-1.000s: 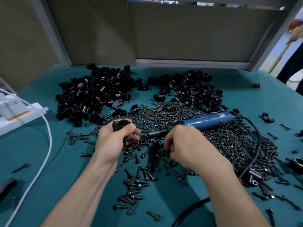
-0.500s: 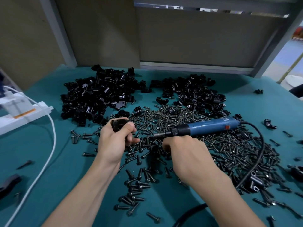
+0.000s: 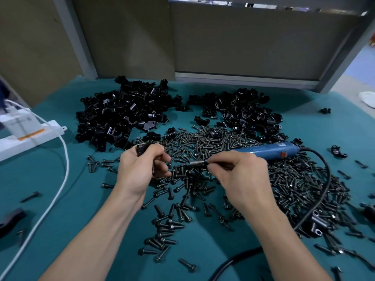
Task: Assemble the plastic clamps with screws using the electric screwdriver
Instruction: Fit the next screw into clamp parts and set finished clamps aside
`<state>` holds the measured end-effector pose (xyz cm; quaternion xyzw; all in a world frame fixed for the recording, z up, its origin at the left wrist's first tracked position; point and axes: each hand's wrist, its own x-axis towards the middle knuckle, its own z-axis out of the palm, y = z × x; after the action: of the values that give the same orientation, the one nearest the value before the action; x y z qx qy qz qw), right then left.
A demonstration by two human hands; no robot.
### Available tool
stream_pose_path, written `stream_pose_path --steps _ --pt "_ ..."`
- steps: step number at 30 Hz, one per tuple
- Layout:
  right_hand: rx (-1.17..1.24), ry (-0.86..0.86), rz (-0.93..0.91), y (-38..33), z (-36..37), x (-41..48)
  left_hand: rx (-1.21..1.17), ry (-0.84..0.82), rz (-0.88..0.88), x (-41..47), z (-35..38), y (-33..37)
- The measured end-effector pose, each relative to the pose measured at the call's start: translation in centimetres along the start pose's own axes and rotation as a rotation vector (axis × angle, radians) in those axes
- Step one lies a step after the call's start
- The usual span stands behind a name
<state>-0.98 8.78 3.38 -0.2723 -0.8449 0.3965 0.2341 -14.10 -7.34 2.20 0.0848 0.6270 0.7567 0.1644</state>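
Left hand (image 3: 140,171), grip curled round a black plastic clamp (image 3: 143,149), above loose screws (image 3: 203,142) on the teal table (image 3: 60,209). Right hand (image 3: 241,179), grip pinching the blue electric screwdriver (image 3: 272,152) near its metal tip.

It was an assembly workshop, a production bench rather than a home. The bench (image 3: 60,199) was covered in teal cloth and heaped with identical black clamps (image 3: 121,114) in two piles, with loose screws (image 3: 294,189) spread in front. A corded blue screwdriver (image 3: 269,152) was over the screws, a white power strip (image 3: 30,136) sat at the left, and grey metal posts (image 3: 75,37) framed plain board panels (image 3: 253,41) behind.
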Motion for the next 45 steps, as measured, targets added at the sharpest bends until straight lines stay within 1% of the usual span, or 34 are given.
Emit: stream_pose_path --steps 4,5,7,10,12,16,21,25,28,31,35,41,45 --pt "0.093 -0.093 0.021 -0.4 0.7 -0.4 0.022 -0.017 0.021 0.1 -0.5 0.5" --pt "0.159 -0.115 0.035 -0.5 0.7 -0.4 0.021 -0.025 0.028 0.1 -0.6 0.4" --pt "0.364 -0.134 0.072 -0.7 0.7 -0.3 0.05 -0.058 0.058 0.0 -0.6 0.1" --pt "0.631 -0.095 0.127 -0.6 0.8 0.0 0.21 -0.108 0.15 -0.3 -0.3 -0.7" --pt "0.692 -0.088 0.115 -0.5 0.9 0.1 0.301 -0.138 0.187 -0.4 0.0 -1.2" --pt "0.742 -0.06 0.077 -0.3 1.0 0.1 0.396 -0.287 0.173 -0.8 0.6 -1.4" --pt "0.663 -0.076 0.004 -0.6 0.7 0.0 0.439 -0.399 0.159 -0.8 0.4 -1.4" --pt "0.453 -0.033 -0.103 -0.6 0.3 -0.2 0.357 -0.434 0.142 -0.9 0.5 -1.1" --pt "0.356 0.005 -0.169 -0.6 0.1 -0.4 0.279 -0.473 0.14 -0.8 0.4 -0.9" --pt "0.335 -0.013 -0.235 -0.9 0.1 -0.6 0.201 -0.538 0.11 -0.8 0.5 -0.8" --pt "0.327 -0.056 -0.259 -1.0 0.1 -0.8 0.132 -0.598 0.076 -0.7 0.6 -0.8" --pt "0.279 -0.044 -0.261 -0.9 -0.2 -0.7 0.145 -0.606 0.085 -0.7 0.5 -0.8" --pt "0.154 -0.05 -0.306 -0.8 -0.3 -0.8 0.24 -0.614 0.137 -0.7 0.3 -0.7"
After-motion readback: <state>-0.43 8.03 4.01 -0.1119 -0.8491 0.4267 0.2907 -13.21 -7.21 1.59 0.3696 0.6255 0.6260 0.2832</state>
